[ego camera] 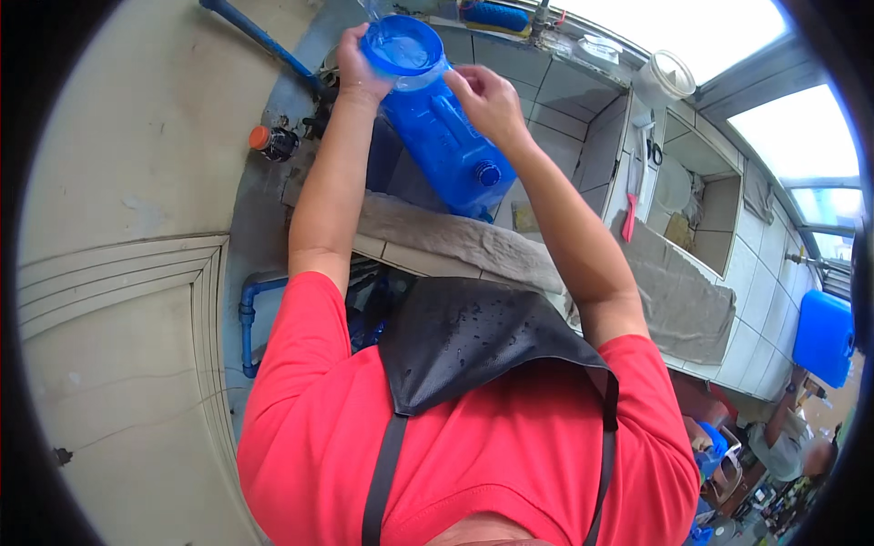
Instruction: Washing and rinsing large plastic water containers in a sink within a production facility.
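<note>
A translucent blue plastic water jug [433, 140] with a moulded handle and a small dark-blue cap [487, 173] leans inside a tiled sink [556, 147]. At its far end is a wide round blue lid [403, 46], with clear wet-looking plastic film around it. My left hand [362, 65] grips the lid's left side, the thumb at its rim. Beside the neck, on the right, my right hand [486, 102] has its fingers curled close to the clear film [416, 83]. Whether those fingertips pinch the film cannot be made out.
A grey cloth [457, 239] covers the sink's front ledge. Right of it lie a pink-handled brush [629, 217], scissors [655, 151] and a second tiled basin [717, 225]. An orange-capped bottle [273, 143] stands left. Another person [785, 437] is at far right, near a blue container [823, 338].
</note>
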Tool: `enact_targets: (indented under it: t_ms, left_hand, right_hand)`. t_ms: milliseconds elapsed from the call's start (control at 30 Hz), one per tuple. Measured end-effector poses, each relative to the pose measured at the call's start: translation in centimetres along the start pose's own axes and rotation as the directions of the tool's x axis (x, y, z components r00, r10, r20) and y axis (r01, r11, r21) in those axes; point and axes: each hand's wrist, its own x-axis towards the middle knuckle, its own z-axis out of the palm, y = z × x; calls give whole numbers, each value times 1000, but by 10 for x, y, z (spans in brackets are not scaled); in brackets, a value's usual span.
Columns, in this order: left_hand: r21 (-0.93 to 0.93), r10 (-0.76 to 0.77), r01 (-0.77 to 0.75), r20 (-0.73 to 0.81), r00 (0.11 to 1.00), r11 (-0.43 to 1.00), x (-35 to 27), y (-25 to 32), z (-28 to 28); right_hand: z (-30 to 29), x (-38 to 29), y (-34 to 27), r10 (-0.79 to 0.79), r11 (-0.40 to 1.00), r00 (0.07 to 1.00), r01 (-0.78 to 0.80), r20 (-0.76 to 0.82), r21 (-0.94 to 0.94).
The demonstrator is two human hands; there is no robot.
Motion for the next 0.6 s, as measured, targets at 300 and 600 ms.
enact_targets:
  t_ms: [300,600]
  left_hand:
    - [206,154,-151,1,988,967,0,-14,-17]
    - [745,297,-624,667,684,-236,5,2,2]
  right_hand:
    - [24,54,9,308,821,918,-389,249,419]
    - [-12,32,2,-506,759,853,371,-127,-534]
